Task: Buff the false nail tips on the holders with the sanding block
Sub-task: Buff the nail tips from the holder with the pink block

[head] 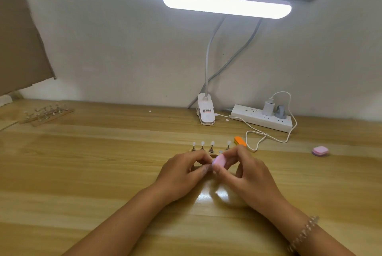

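A small pink sanding block [219,161] is pinched in my right hand [244,175] at the table's middle. My left hand [184,173] pinches something small right against the block's left edge; it looks like a nail-tip holder, mostly hidden by my fingers. Just behind my hands stands a wooden strip with several metal holders [211,148], each topped by a white false nail tip [212,143]. One gap shows in that row.
An orange sanding block [240,141] lies behind the strip beside a white cable loop [254,140]. Another pink block [320,151] sits far right. A clip lamp [205,114], a power strip [261,118] and a second holder strip [47,114] line the back.
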